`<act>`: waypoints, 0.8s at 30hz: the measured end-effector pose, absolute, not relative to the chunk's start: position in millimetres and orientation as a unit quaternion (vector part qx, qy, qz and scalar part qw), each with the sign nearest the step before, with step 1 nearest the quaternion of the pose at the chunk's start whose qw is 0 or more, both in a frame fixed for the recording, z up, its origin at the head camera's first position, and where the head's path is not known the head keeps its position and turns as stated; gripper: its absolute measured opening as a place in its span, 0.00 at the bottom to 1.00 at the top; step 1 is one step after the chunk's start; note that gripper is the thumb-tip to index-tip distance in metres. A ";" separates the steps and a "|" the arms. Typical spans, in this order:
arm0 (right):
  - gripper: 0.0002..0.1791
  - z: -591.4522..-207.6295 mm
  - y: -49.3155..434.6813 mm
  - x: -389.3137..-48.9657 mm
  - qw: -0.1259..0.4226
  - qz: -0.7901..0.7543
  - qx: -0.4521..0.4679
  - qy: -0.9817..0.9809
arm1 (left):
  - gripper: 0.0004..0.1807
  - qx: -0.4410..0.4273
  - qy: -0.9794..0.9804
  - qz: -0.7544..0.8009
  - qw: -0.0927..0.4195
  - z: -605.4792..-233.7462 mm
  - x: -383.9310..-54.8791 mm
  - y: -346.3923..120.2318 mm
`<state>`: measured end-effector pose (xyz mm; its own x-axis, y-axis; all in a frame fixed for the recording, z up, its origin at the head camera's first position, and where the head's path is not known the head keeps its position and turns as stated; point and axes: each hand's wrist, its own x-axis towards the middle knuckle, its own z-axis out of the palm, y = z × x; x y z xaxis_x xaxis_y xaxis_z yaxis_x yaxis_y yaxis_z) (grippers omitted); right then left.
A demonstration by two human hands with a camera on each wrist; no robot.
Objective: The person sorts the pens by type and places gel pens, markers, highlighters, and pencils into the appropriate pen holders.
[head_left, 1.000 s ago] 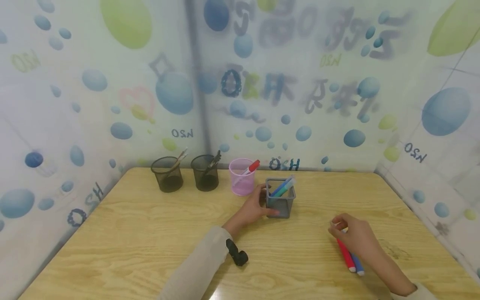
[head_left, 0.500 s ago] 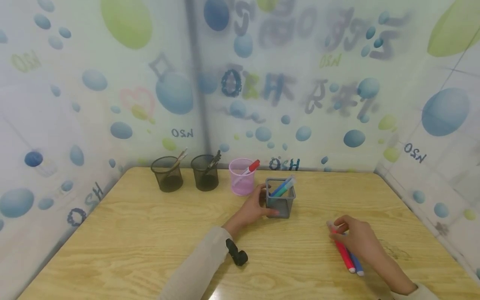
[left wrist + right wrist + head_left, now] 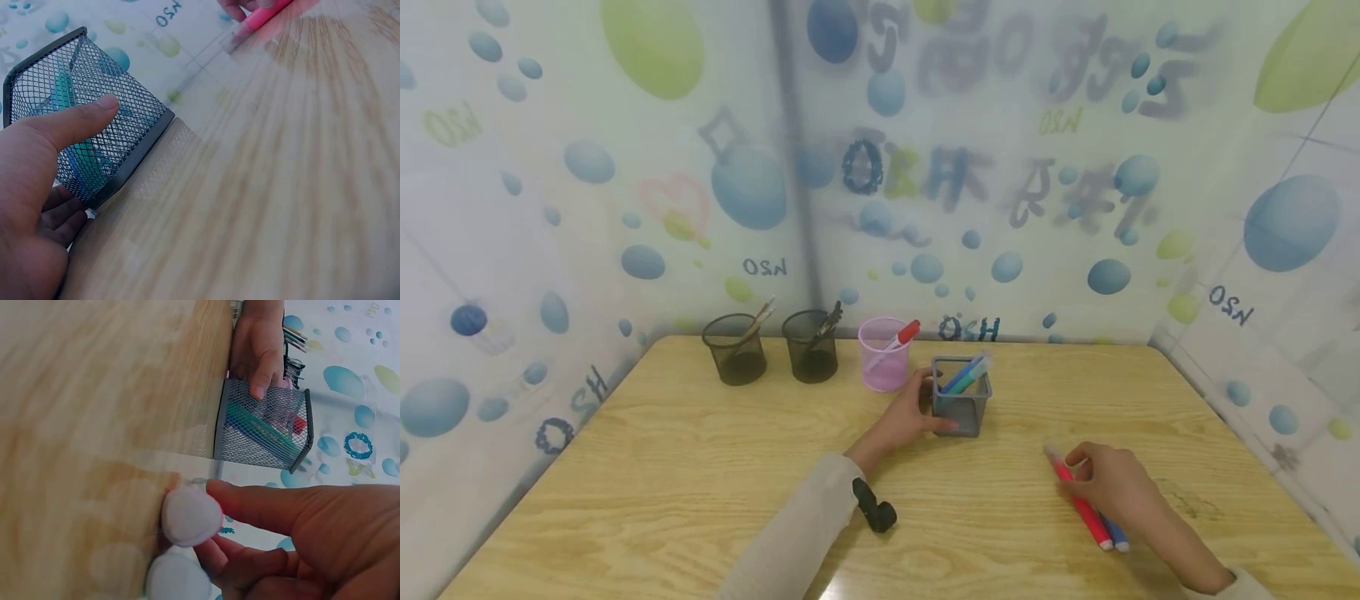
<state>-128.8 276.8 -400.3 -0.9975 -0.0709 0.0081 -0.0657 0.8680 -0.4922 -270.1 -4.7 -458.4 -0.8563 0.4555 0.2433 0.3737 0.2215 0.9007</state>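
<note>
My left hand (image 3: pixel 904 417) grips a square grey mesh pen holder (image 3: pixel 961 410), thumb on the near side and fingers on the far side. Inside the holder lean a blue marker (image 3: pixel 962 375) and a teal marker (image 3: pixel 968 379). On the right, my right hand (image 3: pixel 1118 483) pinches a red marker (image 3: pixel 1092 523) between thumb and fingers. A second blue marker (image 3: pixel 1116 535) lies beside it, mostly hidden under the hand. In the right wrist view, the red marker's white end (image 3: pixel 190 515) faces the camera, with another white marker end (image 3: pixel 178 578) next to it.
Along the back of the wooden table (image 3: pixel 700 467) stand a black mesh cup (image 3: pixel 741 362) with brushes, another black mesh cup (image 3: pixel 812 362) with dark items, and a pink cup (image 3: pixel 885 371) with a red-capped marker (image 3: pixel 901 335). A patterned wall rises behind.
In the right hand, the red marker has shifted left, its tip sticking out further past the fingers. That hand has dropped slightly toward the table's front. The left hand and pen holder stay put.
</note>
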 end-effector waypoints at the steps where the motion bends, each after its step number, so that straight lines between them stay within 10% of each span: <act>1: 0.20 -400.7 276.7 -128.7 0.008 -0.254 -0.036 0.967 | 0.48 0.266 0.781 0.564 0.036 -458.7 -270.4 -4.6; 24: 0.13 -406.2 269.2 -127.5 0.013 -0.277 -0.023 0.961 | 0.48 0.272 0.781 0.561 0.038 -458.9 -270.5 -5.8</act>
